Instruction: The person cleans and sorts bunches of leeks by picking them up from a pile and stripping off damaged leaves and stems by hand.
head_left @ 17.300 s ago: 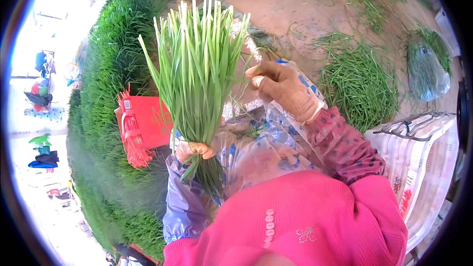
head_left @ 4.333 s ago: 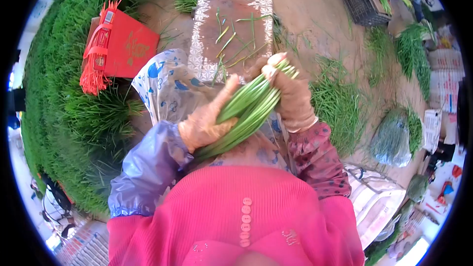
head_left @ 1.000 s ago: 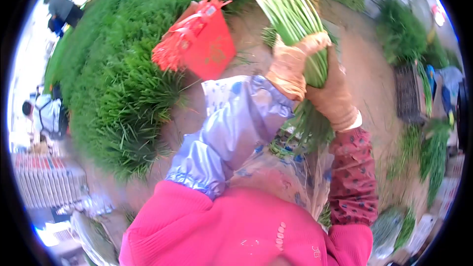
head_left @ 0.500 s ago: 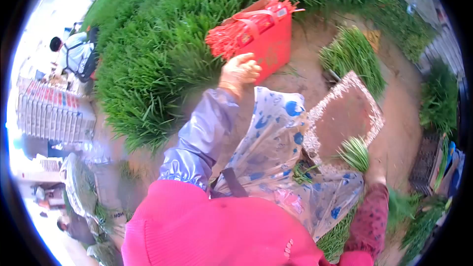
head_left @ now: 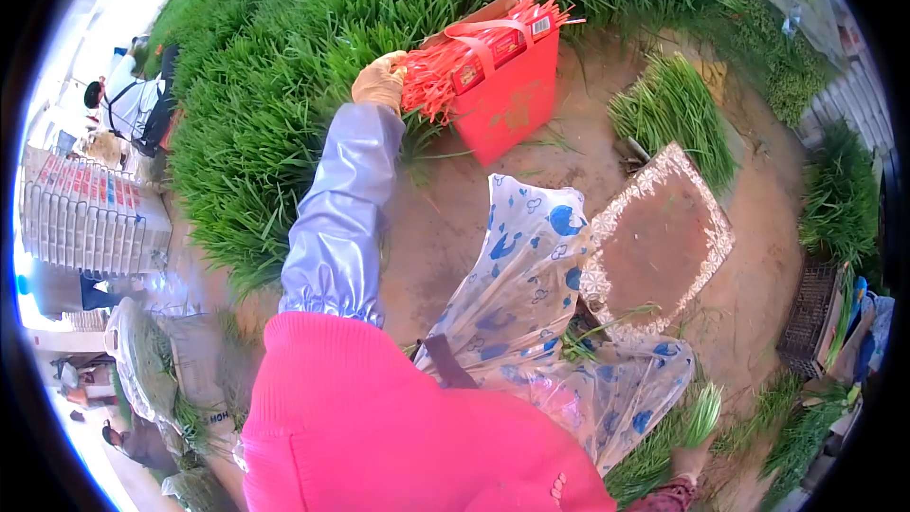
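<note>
My left hand (head_left: 381, 82), in a tan glove, is at the left end of a bundle of red tie strips (head_left: 431, 79), its fingers closed on the strip ends. The strips lie across the top of a red box (head_left: 512, 104) with a handle. Low on the right, my right hand (head_left: 690, 462) is closed round a small bunch of chives (head_left: 702, 414), pale ends up. Beneath it are more loose chives (head_left: 654, 450). A flat board with a white patterned border (head_left: 654, 232) lies before me, beside my clear, blue-printed plastic apron (head_left: 531, 256).
A large mass of green chives (head_left: 275, 123) spreads across the far left. Another pile (head_left: 678, 114) lies beyond the board. Stacked white crates (head_left: 95, 213) stand at left, a dark crate (head_left: 810, 313) at right. Another person (head_left: 128, 100) is at the far left.
My left hand has moved left and away from me to the ends of the red strips. My right hand has drawn the bunch of chives off the board, back toward me.
</note>
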`<action>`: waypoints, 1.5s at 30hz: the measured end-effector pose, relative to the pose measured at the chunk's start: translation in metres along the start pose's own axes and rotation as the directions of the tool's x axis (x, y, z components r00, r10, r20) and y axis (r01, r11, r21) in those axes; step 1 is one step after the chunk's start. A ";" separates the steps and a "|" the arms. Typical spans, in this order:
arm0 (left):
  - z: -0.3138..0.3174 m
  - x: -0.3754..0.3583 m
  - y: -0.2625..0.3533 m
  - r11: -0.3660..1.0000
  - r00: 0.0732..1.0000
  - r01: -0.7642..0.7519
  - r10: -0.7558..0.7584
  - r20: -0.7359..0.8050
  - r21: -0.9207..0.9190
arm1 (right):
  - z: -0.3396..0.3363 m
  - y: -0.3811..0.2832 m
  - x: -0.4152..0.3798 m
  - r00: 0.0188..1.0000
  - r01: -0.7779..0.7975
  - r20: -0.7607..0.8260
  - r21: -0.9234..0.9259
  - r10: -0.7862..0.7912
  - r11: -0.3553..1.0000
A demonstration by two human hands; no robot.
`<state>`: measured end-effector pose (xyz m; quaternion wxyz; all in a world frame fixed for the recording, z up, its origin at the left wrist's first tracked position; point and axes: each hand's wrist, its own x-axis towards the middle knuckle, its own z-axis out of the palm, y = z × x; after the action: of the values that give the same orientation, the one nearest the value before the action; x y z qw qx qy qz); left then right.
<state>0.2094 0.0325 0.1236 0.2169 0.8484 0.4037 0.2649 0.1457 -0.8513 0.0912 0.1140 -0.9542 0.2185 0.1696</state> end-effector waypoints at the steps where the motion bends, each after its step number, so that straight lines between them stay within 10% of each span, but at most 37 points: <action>1: -0.003 0.004 0.007 0.998 0.998 0.024 -0.027 0.063 0.052 | 0.001 -0.015 -0.023 0.994 0.058 -0.096 0.138 -0.045 0.989; 5: 0.004 0.032 -0.002 0.979 0.978 -0.010 -0.033 0.206 0.204 | 0.041 0.035 -0.037 0.994 -0.097 0.056 0.049 0.094 0.994; 8: 0.010 0.045 -0.009 0.969 0.962 -0.021 -0.048 0.269 0.246 | 0.061 0.045 -0.059 0.996 0.083 -0.006 0.170 -0.084 0.982; 11: 0.013 0.052 -0.013 0.962 0.950 -0.031 -0.056 0.306 0.271 | 0.051 0.007 -0.082 0.966 -0.150 0.235 0.156 0.111 0.976; 15: 0.012 0.055 -0.013 0.964 0.943 -0.041 -0.049 0.328 0.263 | 0.061 0.009 -0.078 0.972 -0.190 0.130 -0.059 0.196 0.980; 28: -0.072 0.028 0.041 0.767 0.925 -0.374 0.267 0.270 0.522 | 0.061 -0.014 -0.080 0.962 -0.227 0.174 0.079 0.211 0.971; 33: -0.137 0.014 0.050 0.641 0.868 -0.433 0.486 0.101 0.634 | 0.078 0.008 -0.073 0.972 -0.102 0.219 0.060 0.087 0.993; 35: -0.148 0.021 0.039 0.613 0.855 -0.457 0.501 0.130 0.645 | 0.115 0.091 -0.056 0.809 0.588 0.292 -0.427 -0.510 0.687; 36: -0.167 0.024 0.042 0.830 0.925 -0.378 0.358 0.128 0.409 | 0.080 0.054 -0.074 0.901 0.307 0.396 -0.288 -0.179 0.907; 37: -0.187 0.026 0.044 0.963 0.971 -0.223 0.206 0.123 0.150 | 0.100 0.088 -0.055 0.921 0.359 0.298 -0.406 -0.249 0.841; 38: -0.204 0.070 0.003 0.845 0.901 -0.428 0.427 0.078 0.320 | 0.042 -0.015 -0.088 0.991 -0.092 0.098 -0.036 0.095 0.995; 41: -0.205 0.035 0.076 0.645 0.785 -0.610 0.574 0.235 0.460 | -0.008 -0.067 -0.048 0.967 -0.253 -0.038 -0.053 0.252 0.966; 45: -0.215 0.013 0.124 0.261 0.606 -0.678 0.728 0.321 0.687 | -0.068 -0.169 -0.043 0.976 0.164 -0.134 -0.054 -0.170 0.985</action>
<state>0.1527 0.0037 0.3643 -0.3107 0.9343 0.0613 0.1639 0.2049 -0.7067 0.1937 0.0922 -0.9809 0.1411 0.0974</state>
